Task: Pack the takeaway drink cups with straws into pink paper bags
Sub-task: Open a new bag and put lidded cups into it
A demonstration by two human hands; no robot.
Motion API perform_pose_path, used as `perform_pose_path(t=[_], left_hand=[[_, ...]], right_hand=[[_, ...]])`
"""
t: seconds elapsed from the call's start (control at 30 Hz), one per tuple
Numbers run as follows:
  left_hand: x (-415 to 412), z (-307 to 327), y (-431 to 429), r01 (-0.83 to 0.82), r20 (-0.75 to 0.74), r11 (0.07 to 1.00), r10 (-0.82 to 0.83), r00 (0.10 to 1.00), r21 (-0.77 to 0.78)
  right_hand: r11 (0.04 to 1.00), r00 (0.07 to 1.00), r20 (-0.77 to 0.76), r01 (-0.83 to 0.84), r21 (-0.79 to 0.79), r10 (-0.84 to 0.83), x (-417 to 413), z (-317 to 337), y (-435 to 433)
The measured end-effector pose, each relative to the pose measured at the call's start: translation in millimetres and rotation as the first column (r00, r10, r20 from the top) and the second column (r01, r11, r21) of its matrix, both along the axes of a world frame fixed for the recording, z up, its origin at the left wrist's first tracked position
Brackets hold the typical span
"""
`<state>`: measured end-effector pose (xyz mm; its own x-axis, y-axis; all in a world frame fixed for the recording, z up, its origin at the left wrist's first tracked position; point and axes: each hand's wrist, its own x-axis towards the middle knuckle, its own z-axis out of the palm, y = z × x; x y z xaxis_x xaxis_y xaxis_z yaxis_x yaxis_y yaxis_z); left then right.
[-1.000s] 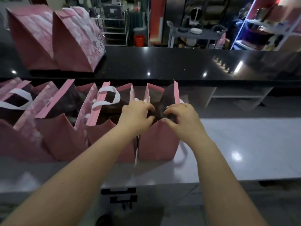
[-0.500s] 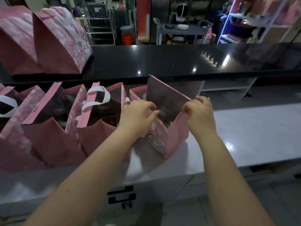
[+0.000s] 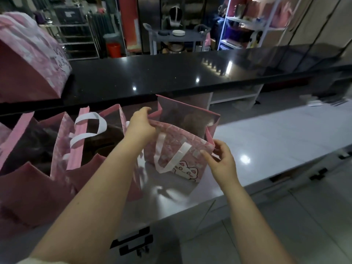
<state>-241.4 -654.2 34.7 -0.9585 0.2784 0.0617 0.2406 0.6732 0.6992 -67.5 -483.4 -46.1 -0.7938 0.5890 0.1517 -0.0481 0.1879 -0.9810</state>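
A pink paper bag (image 3: 172, 149) with a white cat drawing and a white handle stands open on the white counter (image 3: 276, 141). Dark drink cups (image 3: 194, 124) show dimly inside it; no straw can be made out. My left hand (image 3: 140, 125) pinches the near rim at the bag's left corner. My right hand (image 3: 222, 161) pinches the same rim at the right corner. To the left, a row of other open pink bags (image 3: 89, 141) stands side by side, dark inside.
A black raised countertop (image 3: 171, 73) runs behind the bags, with closed pink bags (image 3: 32, 60) on its left end. The white counter extends to the right. Behind are a grey cart (image 3: 177, 35), metal racks and shelving.
The bag has turned so its cat face points toward me and sits further right, apart from the row. Both hands shifted along with it to the near rim corners.
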Motion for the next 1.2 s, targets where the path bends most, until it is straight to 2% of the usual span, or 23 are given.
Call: perform_pose_path(t=[0.1, 0.27, 0.43, 0.57, 0.63, 0.77, 0.9, 1.0, 1.07, 1.2], left_hand=[[2.9, -4.6, -4.1, 0.045, -0.014, 0.995, -0.044, 0.999, 0.093], [16.4, -8.9, -3.1, 0.128, 0.032, 0.961, -0.14, 0.99, 0.246], [43.5, -11.9, 13.8, 0.239, -0.006, 0.881, -0.259, 0.966, 0.409], [72.5, -31.8, 32.1, 0.159, 0.056, 0.72, -0.266, 0.962, 0.676], [85.7, -48.7, 41.1, 0.083, 0.135, 0.676, -0.264, 0.955, 0.733], [105.6, -76.0, 61.7, 0.019, 0.249, 0.677, -0.297, 0.922, 0.736], [124.2, -73.7, 92.6, 0.106, 0.247, 0.654, -0.425, 0.871, 0.749], [142.0, -55.9, 117.5, 0.099, 0.275, 0.59, -0.51, 0.815, 0.801], [152.2, -45.2, 134.4, 0.056, 0.304, 0.548, -0.543, 0.783, 0.835], [172.7, -32.7, 166.8, 0.093, 0.286, 0.506, -0.619, 0.731, 0.857]], right_hand=[[0.984, 0.985, -0.014, 0.168, -0.057, -0.17, -6.2, -13.9, -11.6], [0.835, 0.874, -0.023, 0.456, -0.307, -0.486, -9.0, -14.3, -7.2], [0.707, 0.74, -0.023, 0.631, -0.32, -0.672, 16.0, -7.7, 8.8], [0.645, 0.654, -0.098, 0.69, -0.329, -0.75, 45.6, 4.6, 16.5], [0.61, 0.615, -0.113, 0.711, -0.349, -0.781, 63.0, 7.8, 13.3], [0.558, 0.565, -0.097, 0.747, -0.362, -0.819, 99.4, 10.2, 0.5], [0.469, 0.451, -0.132, 0.828, -0.308, -0.883, 132.4, 24.0, -3.4], [0.402, 0.371, -0.156, 0.863, -0.306, -0.915, 152.6, 37.4, 1.2], [0.385, 0.345, -0.178, 0.87, -0.309, -0.922, 166.3, 45.3, 7.7], [0.366, 0.3, -0.233, 0.868, -0.335, -0.925, 195.7, 56.7, 29.6]])
